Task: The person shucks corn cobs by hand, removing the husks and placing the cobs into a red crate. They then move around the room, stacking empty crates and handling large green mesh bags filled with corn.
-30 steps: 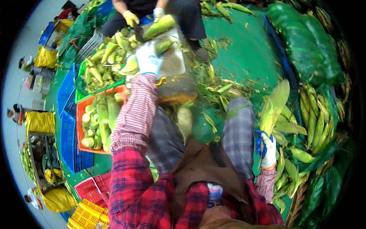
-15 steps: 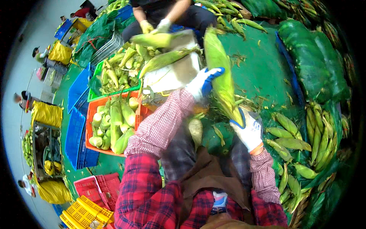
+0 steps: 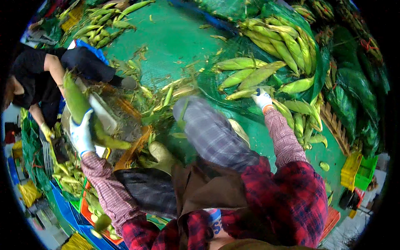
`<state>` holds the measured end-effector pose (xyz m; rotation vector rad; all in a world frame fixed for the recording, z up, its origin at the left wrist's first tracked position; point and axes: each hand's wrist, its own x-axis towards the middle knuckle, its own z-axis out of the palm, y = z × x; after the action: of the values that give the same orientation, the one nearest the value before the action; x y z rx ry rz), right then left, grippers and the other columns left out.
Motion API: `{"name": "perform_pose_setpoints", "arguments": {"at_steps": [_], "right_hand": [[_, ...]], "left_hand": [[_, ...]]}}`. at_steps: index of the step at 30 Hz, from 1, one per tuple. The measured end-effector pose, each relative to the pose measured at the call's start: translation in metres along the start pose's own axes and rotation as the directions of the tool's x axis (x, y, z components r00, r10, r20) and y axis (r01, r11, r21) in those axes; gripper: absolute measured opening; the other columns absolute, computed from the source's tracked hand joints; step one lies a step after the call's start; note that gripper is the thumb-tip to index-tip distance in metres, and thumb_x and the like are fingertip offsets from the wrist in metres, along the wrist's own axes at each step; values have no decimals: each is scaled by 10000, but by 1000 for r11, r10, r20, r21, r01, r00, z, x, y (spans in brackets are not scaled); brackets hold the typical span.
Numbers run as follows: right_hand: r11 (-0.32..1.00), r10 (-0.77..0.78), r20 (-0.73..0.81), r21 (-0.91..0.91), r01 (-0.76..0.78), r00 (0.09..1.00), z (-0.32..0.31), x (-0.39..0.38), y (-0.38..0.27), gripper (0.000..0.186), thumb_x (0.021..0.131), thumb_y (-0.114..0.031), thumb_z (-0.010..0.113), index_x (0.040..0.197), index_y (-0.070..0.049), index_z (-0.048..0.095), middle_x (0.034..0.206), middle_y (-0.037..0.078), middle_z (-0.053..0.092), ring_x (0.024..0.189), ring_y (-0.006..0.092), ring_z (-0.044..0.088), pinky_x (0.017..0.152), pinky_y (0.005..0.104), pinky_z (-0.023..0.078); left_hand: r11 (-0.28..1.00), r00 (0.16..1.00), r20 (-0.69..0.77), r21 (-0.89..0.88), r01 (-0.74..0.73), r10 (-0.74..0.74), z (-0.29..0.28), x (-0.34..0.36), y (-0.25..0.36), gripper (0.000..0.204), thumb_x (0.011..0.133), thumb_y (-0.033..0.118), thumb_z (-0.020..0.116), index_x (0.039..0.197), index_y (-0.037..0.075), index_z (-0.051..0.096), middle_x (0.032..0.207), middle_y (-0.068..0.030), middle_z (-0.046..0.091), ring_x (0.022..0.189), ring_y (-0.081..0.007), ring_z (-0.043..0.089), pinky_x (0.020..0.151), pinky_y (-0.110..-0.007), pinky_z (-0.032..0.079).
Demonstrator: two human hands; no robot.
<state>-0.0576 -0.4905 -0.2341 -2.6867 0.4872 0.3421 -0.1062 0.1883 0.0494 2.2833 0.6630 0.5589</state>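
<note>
My left hand (image 3: 81, 134), in a white and blue work glove, is closed round a large ear of corn (image 3: 76, 98) in its green husk. It holds the ear upright and slightly tilted over the low work stand with a white board (image 3: 103, 111). My right hand (image 3: 262, 100), gloved alike, reaches out to the loose corn on the green net. Its fingers are closed on the end of a husked-in ear of corn (image 3: 241, 94) lying there. Beside that ear lie more unpeeled ears (image 3: 261, 75).
A co-worker in dark clothes (image 3: 31, 71) sits at the left across the stand. Peeled-off husks (image 3: 177, 89) litter the green floor. An orange crate (image 3: 86, 204) with corn stands at lower left. Filled green net sacks (image 3: 350, 91) lie at right, and a heap of ears (image 3: 291, 46) behind.
The view has swung to the right. My right hand has let go of the large ear and moved to the corn on the net. My left hand still holds the large ear.
</note>
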Motion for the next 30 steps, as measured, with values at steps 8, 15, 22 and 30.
{"name": "perform_pose_setpoints", "arguments": {"at_steps": [8,15,22,30], "right_hand": [[873,120,-12,-475,-111,993,1,32,41,681,858,-378,631,1449,-122,408,1437,146,467,1294,343,454,1038,460,410],[771,41,152,-634,66,988,15,62,21,700,799,-223,662,1453,-205,414,1450,112,417,1296,343,441,1028,485,401],[748,-193,256,-587,311,947,-7,42,22,780,634,-418,792,1335,-176,551,1292,190,529,1210,365,506,1043,457,412],[848,-276,375,-338,408,885,-18,-12,6,1081,519,-512,863,1399,-36,453,1380,222,503,1269,374,474,1102,444,364]], "left_hand": [[793,977,126,571,-215,174,7,-4,11,684,638,343,850,1177,3,601,1095,-220,661,985,-375,635,864,-413,493],[637,971,238,753,-167,-27,14,3,-58,806,595,307,863,1277,-6,568,1122,-239,662,1034,-383,636,906,-419,500],[623,945,327,734,-268,22,7,8,-92,758,576,443,850,1204,74,640,1173,-178,661,1062,-337,639,915,-421,508],[404,926,305,893,-198,-221,-3,3,-28,805,608,591,793,1274,172,624,1199,-121,665,1103,-291,638,948,-415,492]]}}
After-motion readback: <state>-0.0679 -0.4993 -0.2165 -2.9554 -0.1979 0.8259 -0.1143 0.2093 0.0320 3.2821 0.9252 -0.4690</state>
